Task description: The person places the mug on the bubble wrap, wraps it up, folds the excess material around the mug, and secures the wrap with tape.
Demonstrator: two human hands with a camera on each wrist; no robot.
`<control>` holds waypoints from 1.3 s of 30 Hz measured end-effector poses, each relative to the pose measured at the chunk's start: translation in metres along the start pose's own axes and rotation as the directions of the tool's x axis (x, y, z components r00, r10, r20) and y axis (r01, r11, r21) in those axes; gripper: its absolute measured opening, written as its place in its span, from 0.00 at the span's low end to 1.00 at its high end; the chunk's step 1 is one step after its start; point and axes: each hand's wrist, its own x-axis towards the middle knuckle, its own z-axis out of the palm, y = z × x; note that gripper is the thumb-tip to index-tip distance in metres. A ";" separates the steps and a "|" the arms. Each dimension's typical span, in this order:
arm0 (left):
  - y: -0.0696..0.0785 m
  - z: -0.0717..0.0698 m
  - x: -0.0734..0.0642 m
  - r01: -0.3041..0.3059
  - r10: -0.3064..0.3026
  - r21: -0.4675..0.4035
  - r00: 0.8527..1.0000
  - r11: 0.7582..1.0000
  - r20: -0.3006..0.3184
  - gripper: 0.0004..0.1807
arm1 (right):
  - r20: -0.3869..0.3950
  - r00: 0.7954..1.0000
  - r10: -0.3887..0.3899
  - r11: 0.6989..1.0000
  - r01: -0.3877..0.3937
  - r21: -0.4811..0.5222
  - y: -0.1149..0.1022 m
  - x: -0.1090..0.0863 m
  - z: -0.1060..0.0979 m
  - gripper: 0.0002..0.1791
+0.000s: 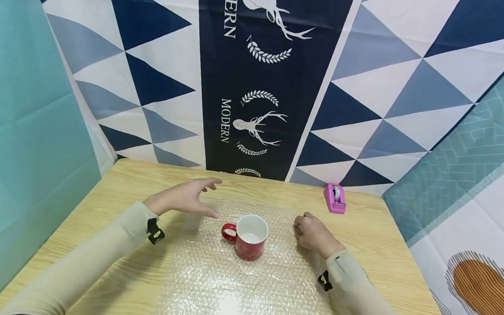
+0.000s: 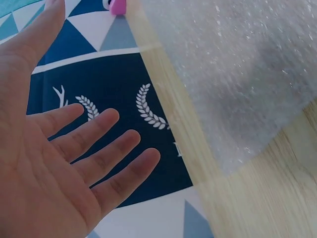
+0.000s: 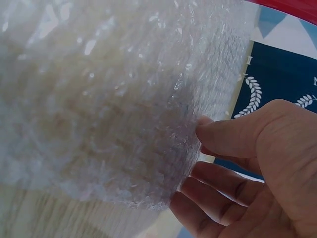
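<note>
A red mug (image 1: 249, 248) with a white inside stands upright on a sheet of bubble wrap (image 1: 235, 282), its handle toward the left. My left hand (image 1: 189, 196) hovers at the sheet's far left, fingers spread and nothing held. Its palm and straight fingers show in the left wrist view, apart from the bubble wrap (image 2: 247, 74). On the right, my right hand (image 1: 314, 233) pinches the sheet's edge. In the right wrist view the thumb (image 3: 228, 134) lies against the bubble wrap (image 3: 114, 124), with the other fingers curled at its border.
A pink tape dispenser (image 1: 335, 198) with a roll in it stands at the back right of the wooden table (image 1: 137, 266). Behind the table hangs a patterned cloth (image 1: 261, 81) with triangles and deer heads. A teal cloth (image 1: 33, 115) borders the left side.
</note>
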 end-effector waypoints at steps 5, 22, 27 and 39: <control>-0.010 0.000 0.002 0.014 -0.014 -0.005 1.000 1.000 -0.002 0.53 | -0.008 1.000 0.004 1.000 -0.004 0.000 0.000 0.000 0.000 0.09; -0.048 0.002 0.000 0.118 -0.118 -0.011 0.993 0.993 -0.023 0.50 | -0.026 1.000 -0.013 1.000 0.013 -0.004 -0.001 -0.001 0.002 0.11; -0.054 0.007 0.002 0.123 -0.124 -0.026 0.991 0.992 -0.039 0.46 | -0.037 0.999 -0.033 0.999 0.032 -0.009 -0.003 -0.001 0.002 0.11; -0.069 0.012 0.006 0.149 -0.149 -0.005 0.987 0.989 -0.056 0.32 | -0.020 1.000 -0.024 1.000 0.024 -0.007 -0.002 -0.002 -0.001 0.10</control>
